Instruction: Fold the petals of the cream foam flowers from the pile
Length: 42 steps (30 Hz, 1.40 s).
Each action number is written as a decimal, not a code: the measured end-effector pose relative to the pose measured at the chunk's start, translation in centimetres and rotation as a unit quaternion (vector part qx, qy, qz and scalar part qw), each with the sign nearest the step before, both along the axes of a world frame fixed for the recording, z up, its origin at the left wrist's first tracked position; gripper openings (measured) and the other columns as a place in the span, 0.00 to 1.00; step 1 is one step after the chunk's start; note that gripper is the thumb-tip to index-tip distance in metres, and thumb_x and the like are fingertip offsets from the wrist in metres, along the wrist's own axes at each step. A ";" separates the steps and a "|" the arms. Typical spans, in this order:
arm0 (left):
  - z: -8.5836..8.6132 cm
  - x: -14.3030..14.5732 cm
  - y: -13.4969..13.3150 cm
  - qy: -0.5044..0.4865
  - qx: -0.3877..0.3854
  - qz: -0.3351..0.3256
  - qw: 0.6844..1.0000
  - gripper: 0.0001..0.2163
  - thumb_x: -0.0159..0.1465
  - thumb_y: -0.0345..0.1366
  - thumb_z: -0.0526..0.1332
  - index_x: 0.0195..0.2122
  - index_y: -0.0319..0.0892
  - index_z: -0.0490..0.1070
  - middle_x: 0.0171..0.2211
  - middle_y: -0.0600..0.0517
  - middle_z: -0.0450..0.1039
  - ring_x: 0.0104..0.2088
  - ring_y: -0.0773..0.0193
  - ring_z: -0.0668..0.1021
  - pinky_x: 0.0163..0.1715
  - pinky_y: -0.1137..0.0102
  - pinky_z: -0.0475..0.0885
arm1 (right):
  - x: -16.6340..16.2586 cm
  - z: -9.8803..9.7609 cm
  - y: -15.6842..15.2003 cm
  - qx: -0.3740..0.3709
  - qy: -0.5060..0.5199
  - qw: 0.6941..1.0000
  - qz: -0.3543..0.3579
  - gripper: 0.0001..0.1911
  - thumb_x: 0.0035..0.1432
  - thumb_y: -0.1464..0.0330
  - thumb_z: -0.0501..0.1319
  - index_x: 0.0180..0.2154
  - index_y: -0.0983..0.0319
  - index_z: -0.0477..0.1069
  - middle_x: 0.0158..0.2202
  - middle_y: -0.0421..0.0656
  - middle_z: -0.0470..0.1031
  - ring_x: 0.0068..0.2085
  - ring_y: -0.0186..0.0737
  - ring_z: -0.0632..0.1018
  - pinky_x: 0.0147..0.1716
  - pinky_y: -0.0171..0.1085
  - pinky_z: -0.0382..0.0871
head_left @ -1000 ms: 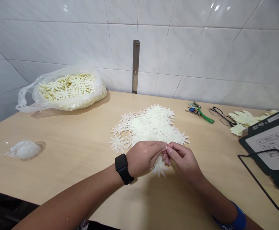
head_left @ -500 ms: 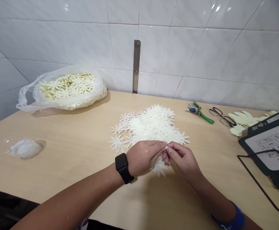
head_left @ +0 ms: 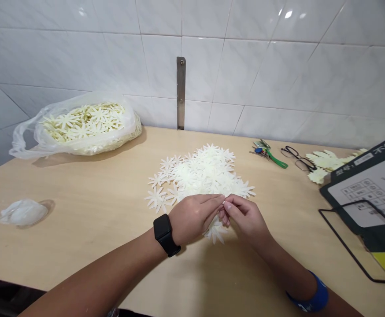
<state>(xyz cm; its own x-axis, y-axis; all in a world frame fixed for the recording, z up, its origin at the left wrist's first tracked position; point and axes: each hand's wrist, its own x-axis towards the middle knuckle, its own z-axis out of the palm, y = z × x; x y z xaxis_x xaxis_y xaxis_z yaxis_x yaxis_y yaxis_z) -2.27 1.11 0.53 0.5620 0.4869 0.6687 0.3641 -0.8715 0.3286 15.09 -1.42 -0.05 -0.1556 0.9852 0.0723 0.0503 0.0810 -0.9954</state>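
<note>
My left hand [head_left: 192,220], with a black watch on its wrist, is closed, its fingers pressed together over the near edge of a pile of white petal-shaped flower cutouts [head_left: 209,169]. Meeting it at the fingertips, my right hand [head_left: 247,218] pinches thumb against forefinger. A tiny white bit [head_left: 224,202] shows between the two hands; its kind is too small to make out. Below the hands, petals of one white flower cutout [head_left: 216,233] stick out. Whether that one lies on the table or hangs from my fingers is hidden.
A plastic bag [head_left: 90,147] of pale flower cutouts stands at back left, and a clear bag with white stuff [head_left: 24,212] lies nearer. To the right are keys with a green strap [head_left: 276,159], glasses [head_left: 303,163], more cutouts [head_left: 327,160] and a printed box [head_left: 364,193].
The whole view has shifted slightly, so things appear a little further left. Both hands keep nearly the same pose, fingertips together; the white bit between them shows less.
</note>
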 end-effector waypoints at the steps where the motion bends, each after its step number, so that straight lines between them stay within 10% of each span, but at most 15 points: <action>1: 0.0 0.0 0.0 0.004 0.002 0.001 1.000 0.09 0.68 0.30 0.53 0.46 0.38 0.71 0.43 0.45 0.79 0.40 0.63 0.82 0.41 0.71 0.78 | 0.0 0.0 0.0 -0.001 0.000 1.000 -0.002 0.15 0.60 0.60 0.59 0.25 0.62 0.69 0.22 0.39 0.70 0.23 0.33 0.69 0.23 0.33 0.66; 42: 0.8 0.0 -0.2 -0.044 0.007 -0.018 0.999 0.11 0.65 0.27 0.56 0.47 0.36 0.73 0.42 0.44 0.80 0.41 0.63 0.82 0.43 0.72 0.79 | 0.1 0.0 -0.2 0.028 0.023 0.999 0.011 0.12 0.60 0.62 0.60 0.27 0.61 0.70 0.23 0.39 0.72 0.23 0.33 0.71 0.25 0.33 0.68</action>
<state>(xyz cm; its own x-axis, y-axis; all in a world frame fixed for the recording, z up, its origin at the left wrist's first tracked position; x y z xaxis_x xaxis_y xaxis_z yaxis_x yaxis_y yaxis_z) -2.30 0.93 1.31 0.5181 0.4575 0.7227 0.3025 -0.8883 0.3454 15.24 -1.64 -0.08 -0.1717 0.9759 0.1348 0.0020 0.1371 -0.9906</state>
